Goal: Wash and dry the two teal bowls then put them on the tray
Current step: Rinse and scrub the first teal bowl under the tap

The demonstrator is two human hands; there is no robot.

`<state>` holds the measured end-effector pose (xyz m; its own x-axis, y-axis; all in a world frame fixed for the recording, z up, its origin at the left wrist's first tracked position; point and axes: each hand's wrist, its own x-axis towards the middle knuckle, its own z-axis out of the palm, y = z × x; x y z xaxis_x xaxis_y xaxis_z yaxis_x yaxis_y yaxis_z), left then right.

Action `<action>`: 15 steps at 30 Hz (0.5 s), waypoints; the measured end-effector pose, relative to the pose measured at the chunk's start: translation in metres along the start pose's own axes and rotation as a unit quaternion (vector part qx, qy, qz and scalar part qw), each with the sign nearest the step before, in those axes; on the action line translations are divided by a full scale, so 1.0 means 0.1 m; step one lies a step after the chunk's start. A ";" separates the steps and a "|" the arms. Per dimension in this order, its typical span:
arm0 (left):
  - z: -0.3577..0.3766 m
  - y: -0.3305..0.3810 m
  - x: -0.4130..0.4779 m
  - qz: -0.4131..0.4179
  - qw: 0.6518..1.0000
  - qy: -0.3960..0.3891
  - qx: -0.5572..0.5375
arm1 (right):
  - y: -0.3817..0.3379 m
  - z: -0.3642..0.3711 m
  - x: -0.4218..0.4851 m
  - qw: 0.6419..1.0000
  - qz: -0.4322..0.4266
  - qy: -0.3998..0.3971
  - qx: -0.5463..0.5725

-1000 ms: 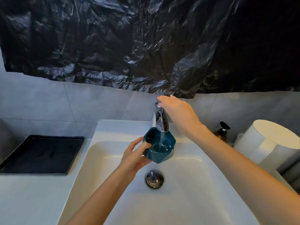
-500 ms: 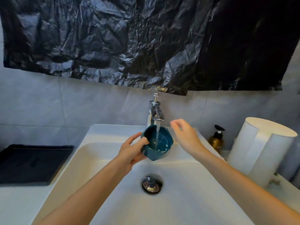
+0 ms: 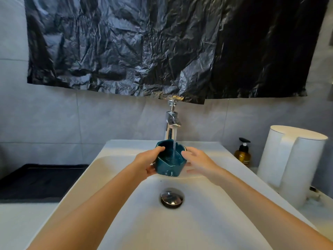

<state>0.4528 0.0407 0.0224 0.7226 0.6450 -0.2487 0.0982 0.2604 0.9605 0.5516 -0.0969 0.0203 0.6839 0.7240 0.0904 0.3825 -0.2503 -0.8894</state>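
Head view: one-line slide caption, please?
Left hand holds a teal ceramic bowl under the running chrome faucet while the open right hand reaches its side.

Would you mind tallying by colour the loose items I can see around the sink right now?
Teal: 1, the teal bowl under the tap
Black: 1, the tray left of the sink
Amber: 1, the pump bottle
White: 1, the tall container on the right
Total: 4
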 end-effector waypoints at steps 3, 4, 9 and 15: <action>-0.04 0.03 0.05 0.077 0.996 0.034 0.017 | 0.19 -0.08 -0.03 0.924 -0.230 0.079 -0.296; -0.07 0.04 0.06 0.093 0.995 0.038 0.021 | 0.22 -0.10 -0.03 0.891 -0.276 0.076 -0.352; -0.10 0.05 0.08 0.141 0.988 0.052 0.023 | 0.22 0.04 0.00 0.780 -0.412 0.018 -0.471; -0.11 0.09 0.15 0.163 0.984 0.045 0.060 | 0.23 -0.06 0.19 0.635 -0.453 0.113 -0.616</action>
<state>0.4569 0.0611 0.0262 0.6664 0.7424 0.0694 -0.0443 -0.0536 0.9976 0.5773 -0.0931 0.0039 -0.1445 0.8533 0.5011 0.7831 -0.2109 0.5850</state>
